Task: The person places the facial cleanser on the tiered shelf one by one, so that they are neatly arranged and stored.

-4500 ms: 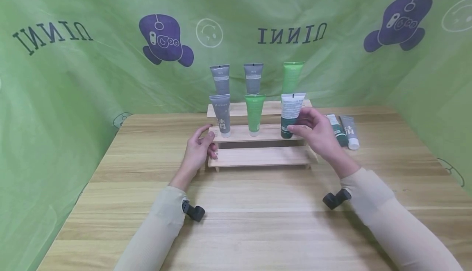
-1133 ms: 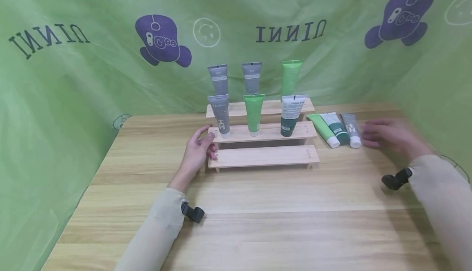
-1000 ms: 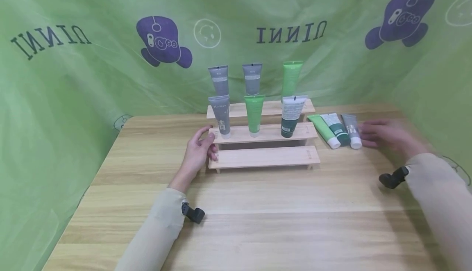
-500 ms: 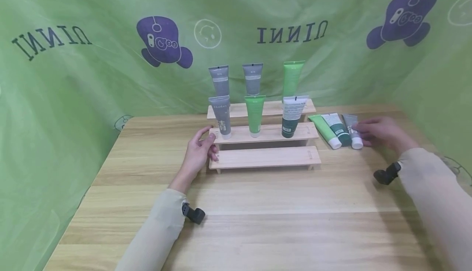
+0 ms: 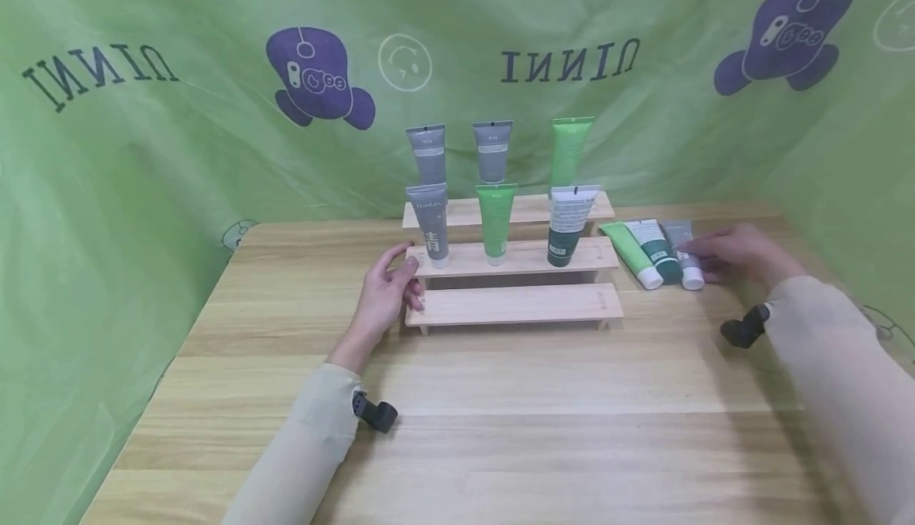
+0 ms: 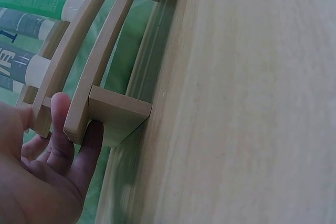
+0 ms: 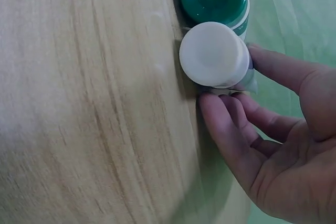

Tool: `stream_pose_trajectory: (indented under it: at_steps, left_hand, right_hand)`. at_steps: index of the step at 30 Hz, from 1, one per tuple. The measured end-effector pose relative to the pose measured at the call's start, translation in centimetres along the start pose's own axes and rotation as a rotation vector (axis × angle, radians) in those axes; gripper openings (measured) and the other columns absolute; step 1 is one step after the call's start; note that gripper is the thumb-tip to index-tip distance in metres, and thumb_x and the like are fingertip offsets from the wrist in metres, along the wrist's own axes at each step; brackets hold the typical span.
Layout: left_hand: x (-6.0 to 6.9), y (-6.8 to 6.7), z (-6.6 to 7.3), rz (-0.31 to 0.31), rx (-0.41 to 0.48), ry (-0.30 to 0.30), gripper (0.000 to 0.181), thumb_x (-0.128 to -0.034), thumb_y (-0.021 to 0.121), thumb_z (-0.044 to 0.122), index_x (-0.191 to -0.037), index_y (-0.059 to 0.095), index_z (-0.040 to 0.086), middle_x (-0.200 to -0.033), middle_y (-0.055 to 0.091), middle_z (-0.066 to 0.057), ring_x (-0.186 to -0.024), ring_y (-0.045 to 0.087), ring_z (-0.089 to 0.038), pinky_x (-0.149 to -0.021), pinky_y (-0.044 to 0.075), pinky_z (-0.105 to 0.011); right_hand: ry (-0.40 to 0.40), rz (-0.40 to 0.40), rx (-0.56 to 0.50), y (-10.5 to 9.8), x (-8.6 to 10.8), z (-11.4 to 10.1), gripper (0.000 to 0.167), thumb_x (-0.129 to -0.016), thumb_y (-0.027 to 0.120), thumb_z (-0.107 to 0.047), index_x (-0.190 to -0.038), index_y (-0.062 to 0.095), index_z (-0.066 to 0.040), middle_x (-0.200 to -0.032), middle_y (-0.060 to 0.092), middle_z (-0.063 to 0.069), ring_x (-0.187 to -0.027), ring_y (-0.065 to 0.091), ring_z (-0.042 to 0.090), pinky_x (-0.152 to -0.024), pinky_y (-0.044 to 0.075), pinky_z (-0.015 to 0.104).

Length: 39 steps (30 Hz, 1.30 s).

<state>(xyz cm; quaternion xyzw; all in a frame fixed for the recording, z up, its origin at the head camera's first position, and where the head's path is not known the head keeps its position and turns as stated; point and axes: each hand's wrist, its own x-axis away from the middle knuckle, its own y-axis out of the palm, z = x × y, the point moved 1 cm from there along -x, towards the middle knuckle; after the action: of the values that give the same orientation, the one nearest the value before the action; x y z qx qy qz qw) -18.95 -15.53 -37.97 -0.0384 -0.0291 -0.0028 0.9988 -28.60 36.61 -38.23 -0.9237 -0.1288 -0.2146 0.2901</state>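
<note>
A three-tier wooden display rack (image 5: 511,305) stands on the table, and my left hand (image 5: 384,295) grips its left end. In the left wrist view the fingers lie against the ends of the lower two boards. At the right, my right hand (image 5: 739,253) pinches a grey squeeze tube (image 5: 677,232) lying flat, thumb on one side and fingers on the other. Its white cap (image 7: 210,53) faces the right wrist camera. Beside it lie a white-and-dark-green tube (image 5: 654,251) and a light green tube (image 5: 631,255).
The middle board holds a grey tube (image 5: 430,223), a green tube (image 5: 495,219) and a white-and-green tube (image 5: 569,219), all upright. On the top board stand two grey tubes and a green tube (image 5: 569,148). Green cloth (image 5: 457,1) hangs behind the table (image 5: 457,430).
The white-and-green tube, earlier held by my right hand, now stands alone on the middle board. My right hand has moved right, then leftward onto the grey tube. The left hand has stayed put.
</note>
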Motion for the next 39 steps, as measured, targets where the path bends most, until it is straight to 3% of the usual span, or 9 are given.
stream_pose_trajectory:
  at_steps: [4,12,14,22,29,33,39]
  left_hand:
    - [0.1,0.0,0.2,-0.003,0.004,0.001,0.049,-0.1067,0.051,0.015,-0.152,0.036,0.003,-0.076,0.062,-0.014,-0.053,0.060,-0.015,-0.058,0.059,-0.028]
    - [-0.2,0.0,-0.4,-0.003,0.021,0.004,0.049,-0.1063,0.052,0.016,-0.152,0.037,0.003,-0.076,0.061,-0.014,-0.053,0.060,-0.015,-0.058,0.059,-0.028]
    - [-0.3,0.0,-0.4,-0.001,0.018,0.002,0.049,-0.1062,0.052,0.016,-0.152,0.038,0.004,-0.076,0.061,-0.015,-0.053,0.060,-0.015,-0.058,0.059,-0.028]
    - [-1.7,-0.6,-2.7,-0.002,0.025,0.001,0.050,-0.1068,0.051,0.019,-0.154,0.036,0.009,-0.077,0.062,-0.013,-0.052,0.060,-0.015,-0.057,0.059,-0.029]
    - [-1.6,-0.5,-2.8,0.016,0.018,0.032,0.049,-0.1054,0.055,0.024,-0.151,0.042,0.012,-0.074,0.061,-0.009,-0.051,0.060,-0.014,-0.056,0.059,-0.028]
    - [-1.5,-0.5,-2.7,0.016,0.007,0.044,0.048,-0.1053,0.055,0.025,-0.150,0.043,0.011,-0.074,0.062,-0.008,-0.052,0.060,-0.013,-0.057,0.060,-0.029]
    - [-1.6,-0.6,-2.8,0.021,0.017,0.038,0.047,-0.1046,0.057,0.023,-0.148,0.045,0.011,-0.075,0.062,-0.010,-0.052,0.060,-0.014,-0.058,0.061,-0.031]
  right_hand:
    - [0.014,-0.017,0.043,0.1,0.0,-0.6,0.042,-0.100,0.064,-0.033,-0.108,0.061,0.008,-0.080,0.065,0.000,-0.075,0.064,0.013,-0.070,0.060,0.031]
    - [0.016,-0.024,0.100,0.0,-0.2,-0.8,0.050,-0.099,0.065,-0.033,-0.113,0.057,0.014,-0.081,0.067,-0.001,-0.078,0.063,0.013,-0.071,0.058,0.029]
    - [0.018,-0.022,0.094,-0.1,-0.2,-0.8,0.050,-0.099,0.065,-0.033,-0.114,0.056,0.015,-0.081,0.067,-0.001,-0.078,0.064,0.013,-0.071,0.058,0.030]
    - [0.007,-0.024,0.014,-0.4,-0.6,0.1,0.041,-0.101,0.063,-0.031,-0.110,0.059,0.009,-0.083,0.067,-0.001,-0.078,0.065,0.012,-0.074,0.059,0.029]
    - [-0.011,-0.002,-0.003,-0.7,-0.7,0.7,0.044,-0.101,0.063,-0.029,-0.116,0.056,0.012,-0.084,0.067,-0.001,-0.080,0.064,0.013,-0.074,0.058,0.028]
    - [-0.008,-0.006,-0.048,-0.6,-0.6,0.8,0.037,-0.102,0.061,-0.028,-0.112,0.057,0.007,-0.084,0.067,-0.001,-0.079,0.065,0.012,-0.075,0.059,0.029]
    - [-0.046,-0.007,-0.107,0.1,0.0,1.0,0.042,-0.102,0.062,-0.028,-0.121,0.052,0.009,-0.088,0.066,0.000,-0.081,0.065,0.013,-0.076,0.059,0.031]
